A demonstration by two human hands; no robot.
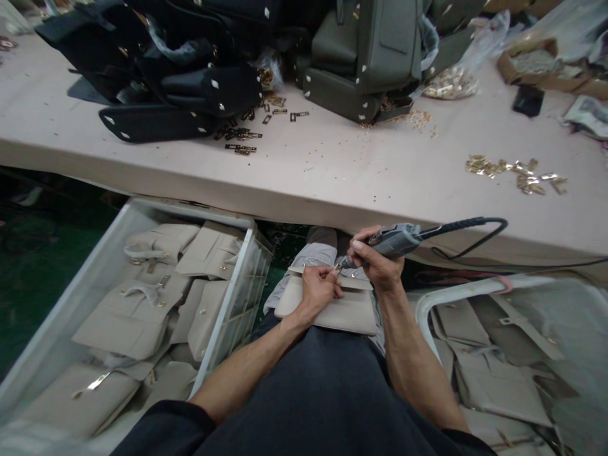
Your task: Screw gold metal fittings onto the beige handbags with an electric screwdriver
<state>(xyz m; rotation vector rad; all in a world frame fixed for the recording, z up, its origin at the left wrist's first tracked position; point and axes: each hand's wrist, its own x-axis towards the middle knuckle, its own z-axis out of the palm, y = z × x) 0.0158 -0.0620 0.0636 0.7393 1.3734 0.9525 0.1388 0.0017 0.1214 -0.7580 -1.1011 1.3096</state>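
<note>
A beige handbag [349,310] lies across my lap. My right hand [380,263] is wrapped round a grey corded electric screwdriver [396,240], whose tip points down and left at the bag's upper edge. Close to that tip, my left hand [320,288] has its fingers pinched together at the bag's top. What sits between those fingers, perhaps a small metal fitting, is too small to make out. The screwdriver's black cord [468,223] loops off to the right.
A white crate [216,339] of beige bags stands at my left, another bin [427,301] at my right. On the table [304,183] are black bags [156,123], olive bags [384,50], gold fittings [517,171] and dark fittings [240,134].
</note>
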